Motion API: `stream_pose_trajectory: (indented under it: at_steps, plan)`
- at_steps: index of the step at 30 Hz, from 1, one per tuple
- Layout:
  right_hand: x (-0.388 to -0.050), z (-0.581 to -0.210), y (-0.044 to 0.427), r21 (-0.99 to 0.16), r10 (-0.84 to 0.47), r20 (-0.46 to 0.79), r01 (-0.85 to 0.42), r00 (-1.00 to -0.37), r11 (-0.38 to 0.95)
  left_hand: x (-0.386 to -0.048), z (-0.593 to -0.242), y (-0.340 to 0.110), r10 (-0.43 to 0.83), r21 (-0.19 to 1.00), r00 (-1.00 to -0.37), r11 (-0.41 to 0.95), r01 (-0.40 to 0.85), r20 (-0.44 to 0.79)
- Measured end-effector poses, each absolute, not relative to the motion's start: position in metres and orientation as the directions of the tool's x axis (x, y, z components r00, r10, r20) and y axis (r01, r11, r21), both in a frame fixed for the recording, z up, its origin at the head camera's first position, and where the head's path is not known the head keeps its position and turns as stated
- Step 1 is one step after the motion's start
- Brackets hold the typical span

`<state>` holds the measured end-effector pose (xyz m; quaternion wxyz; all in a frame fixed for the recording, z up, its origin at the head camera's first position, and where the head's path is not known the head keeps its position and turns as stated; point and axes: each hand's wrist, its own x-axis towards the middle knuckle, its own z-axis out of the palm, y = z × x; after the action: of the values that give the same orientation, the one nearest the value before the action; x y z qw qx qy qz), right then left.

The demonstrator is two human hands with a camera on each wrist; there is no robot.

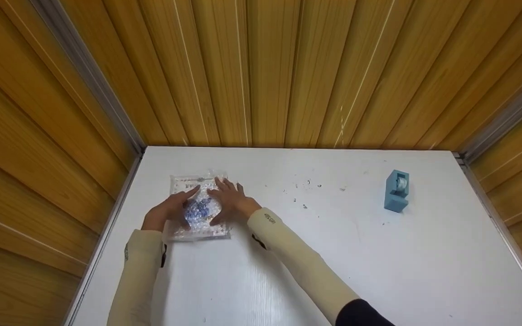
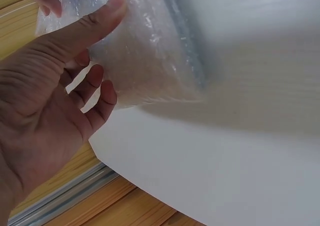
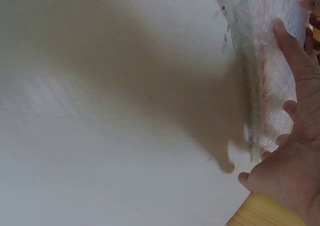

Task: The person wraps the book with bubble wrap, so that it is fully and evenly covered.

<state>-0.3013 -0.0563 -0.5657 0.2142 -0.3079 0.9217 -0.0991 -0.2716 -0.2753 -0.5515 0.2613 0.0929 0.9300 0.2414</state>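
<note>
A flat rectangular package (image 1: 197, 209) in clear bubble wrap, with a blue pattern and print showing through, is at the left part of the white table. My left hand (image 1: 170, 210) holds its left edge; in the left wrist view the thumb of this hand (image 2: 55, 85) lies over the wrap (image 2: 145, 50), the other fingers curled at the edge. On the package's right side rests my right hand (image 1: 234, 202), fingers spread. The right wrist view shows that hand (image 3: 295, 151) against the wrapped side (image 3: 260, 60), its thumb on the face.
A blue tape dispenser (image 1: 396, 191) with a roll of clear tape stands at the right of the white table (image 1: 288, 271). Small dark marks or bits (image 1: 305, 206) dot the surface right of the package. Wood-patterned walls (image 1: 270, 72) enclose the back and sides.
</note>
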Motion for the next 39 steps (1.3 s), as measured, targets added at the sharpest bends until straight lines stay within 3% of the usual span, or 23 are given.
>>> stream_pose_trajectory:
  at_steps: [4,13,27,32,39]
  plan:
    - [-0.301,-0.570,-0.055,-0.331,-0.629,-0.332,-0.538,-0.703,0.775,-0.274,-0.549,-0.274,0.256,0.469,-0.820,0.883,-0.017,-0.512]
    - [-0.298,-0.572,-0.052,-0.353,-0.663,-0.285,-0.567,-0.693,0.744,-0.275,-0.550,-0.274,0.213,0.505,-0.818,0.856,-0.108,-0.535]
    - [-0.297,-0.577,-0.047,-0.351,-0.681,-0.263,-0.590,-0.683,0.727,-0.273,-0.547,-0.267,0.236,0.517,-0.869,0.856,-0.027,-0.436]
    - [-0.295,-0.577,-0.047,-0.312,-0.696,-0.290,-0.623,-0.657,0.717,-0.273,-0.552,-0.270,0.220,0.514,-0.874,0.857,-0.038,-0.433]
    - [-0.292,-0.582,-0.050,-0.276,-0.683,-0.289,-0.625,-0.670,0.730,-0.277,-0.557,-0.272,0.197,0.480,-0.868,0.876,-0.054,-0.457]
